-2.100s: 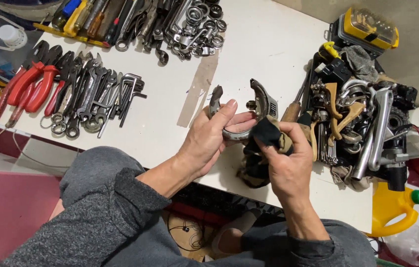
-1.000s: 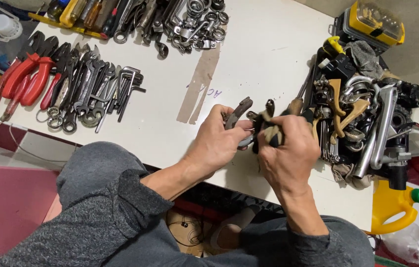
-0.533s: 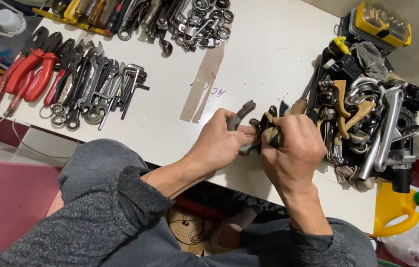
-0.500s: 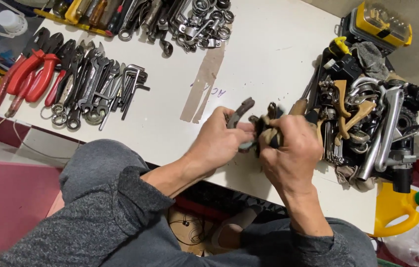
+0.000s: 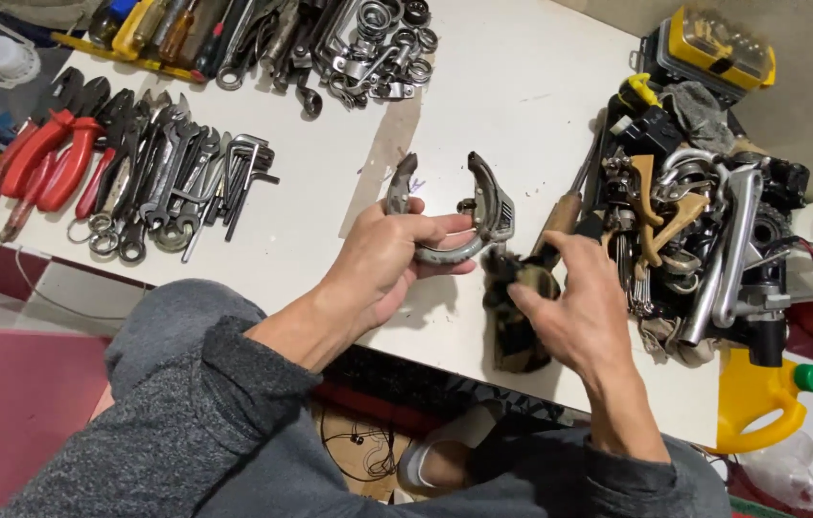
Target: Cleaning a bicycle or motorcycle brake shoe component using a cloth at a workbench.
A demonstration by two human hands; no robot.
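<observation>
Lower curve of the metal clamp (image 5: 464, 216) behind left-hand fingers (image 5: 426, 230); rag's (image 5: 520, 326) far side under right palm.

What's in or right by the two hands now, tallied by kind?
Curved grey metal horseshoe-shaped part, gripped in the left hand: 1
Dark grimy cloth, touched by the fingers of the right hand: 1
Wooden-handled tool, lying on the white table just beyond: 1
Total: 3

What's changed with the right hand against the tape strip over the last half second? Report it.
Yes. The right hand has drawn back from the curved metal part, away from the tape strip, toward the parts pile, holding a dark rag.
</observation>
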